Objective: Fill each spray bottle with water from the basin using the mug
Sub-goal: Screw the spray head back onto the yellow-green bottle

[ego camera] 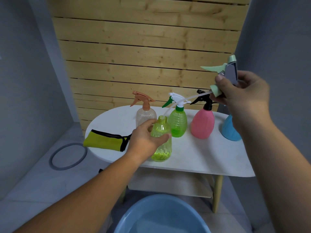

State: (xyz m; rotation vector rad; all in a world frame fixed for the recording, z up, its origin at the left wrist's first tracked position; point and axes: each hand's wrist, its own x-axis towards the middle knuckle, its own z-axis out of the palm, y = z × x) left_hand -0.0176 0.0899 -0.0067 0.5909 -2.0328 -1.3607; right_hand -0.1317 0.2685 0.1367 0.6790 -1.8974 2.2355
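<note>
My left hand grips a yellow-green spray bottle that stands uncapped on the white table. My right hand holds its pale green and grey spray head up high to the right; the head's white tube slants down to just above the bottle's open neck. Behind stand a clear bottle with an orange head, a green bottle with a white head, a pink bottle with a black head and a blue bottle, partly hidden by my right arm. A blue basin holding water sits low in front. No mug is in view.
A folded yellow-green cloth with black trim lies on the table's left end. A grey ring lies on the floor to the left. Under the tabletop runs a lower shelf. A wooden slat wall stands behind.
</note>
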